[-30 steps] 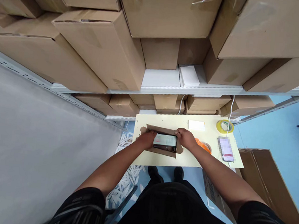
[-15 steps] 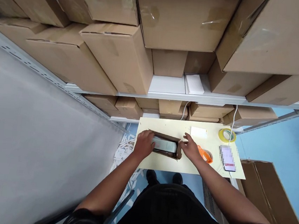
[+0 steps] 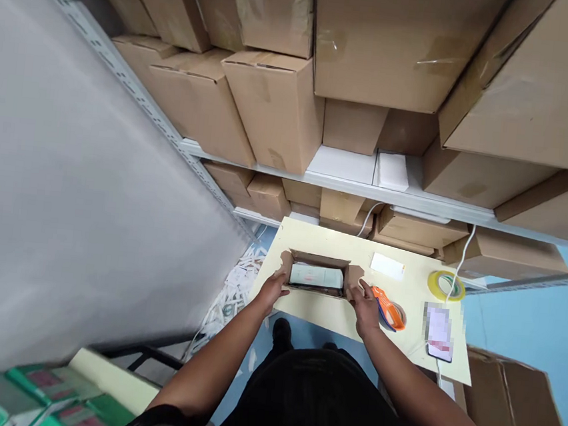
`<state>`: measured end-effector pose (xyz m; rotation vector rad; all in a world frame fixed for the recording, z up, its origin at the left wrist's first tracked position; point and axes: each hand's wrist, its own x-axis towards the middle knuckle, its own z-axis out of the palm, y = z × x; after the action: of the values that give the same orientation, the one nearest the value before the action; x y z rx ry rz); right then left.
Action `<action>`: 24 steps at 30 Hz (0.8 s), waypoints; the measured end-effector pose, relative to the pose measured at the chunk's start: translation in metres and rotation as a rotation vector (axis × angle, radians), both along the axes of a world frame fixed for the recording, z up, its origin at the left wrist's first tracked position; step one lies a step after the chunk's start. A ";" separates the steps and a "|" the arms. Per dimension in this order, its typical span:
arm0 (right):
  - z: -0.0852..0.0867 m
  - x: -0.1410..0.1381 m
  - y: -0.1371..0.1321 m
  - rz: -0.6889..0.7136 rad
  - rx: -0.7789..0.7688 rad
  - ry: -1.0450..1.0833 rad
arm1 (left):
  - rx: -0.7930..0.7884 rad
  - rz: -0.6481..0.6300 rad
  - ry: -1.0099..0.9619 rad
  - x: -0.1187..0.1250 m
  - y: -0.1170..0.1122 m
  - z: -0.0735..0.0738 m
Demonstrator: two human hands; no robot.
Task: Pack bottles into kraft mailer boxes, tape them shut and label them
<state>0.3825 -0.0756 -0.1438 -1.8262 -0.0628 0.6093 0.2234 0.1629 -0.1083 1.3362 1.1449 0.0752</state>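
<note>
An open cardboard box (image 3: 320, 258) lies lengthwise on the small cream table, its end flaps spread outward. Inside it rests a pale green-white box (image 3: 315, 276) with faint print. My left hand (image 3: 270, 293) grips the near left corner, fingers against the left flap and thumb along the front. At the opposite end my right hand (image 3: 365, 311) holds the right flap (image 3: 355, 277) near its lower edge, fingers partly spread. Just right of that hand is an orange tape dispenser (image 3: 389, 309) with a roll of tape.
On the cream table (image 3: 332, 234) also lie a white card (image 3: 388, 265), a yellow tape roll (image 3: 446, 285) and a phone (image 3: 439, 332) with a cable. Shelves of cardboard cartons (image 3: 274, 105) rise behind. Paper scraps (image 3: 228, 301) cover the floor at left; green boxes (image 3: 40, 397) stand lower left.
The view has swung left, bringing green boxes into sight. My left hand has come off the inner box and down to the cardboard box's left corner. Both end flaps now lie outward.
</note>
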 end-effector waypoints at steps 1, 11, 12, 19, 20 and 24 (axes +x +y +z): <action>-0.003 0.003 -0.004 -0.009 0.036 0.089 | -0.015 0.022 -0.003 -0.003 -0.010 -0.001; 0.020 0.044 -0.007 0.345 -0.033 0.231 | -0.005 0.367 -0.150 -0.047 -0.101 0.013; 0.027 0.040 -0.003 0.389 -0.024 0.207 | 0.027 0.385 -0.164 -0.058 -0.107 0.020; 0.082 -0.035 0.040 0.522 0.166 0.141 | 0.418 0.494 -0.189 -0.179 -0.144 0.077; 0.089 -0.053 0.047 0.552 0.196 0.165 | 0.462 0.528 -0.199 -0.202 -0.149 0.085; 0.117 -0.136 0.073 0.725 0.275 0.242 | 0.612 0.715 -0.109 -0.303 -0.164 0.121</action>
<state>0.2463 -0.0029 -0.0273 -1.4234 -0.6332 1.2547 -0.0791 -0.0010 0.0124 1.3441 1.5224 1.0756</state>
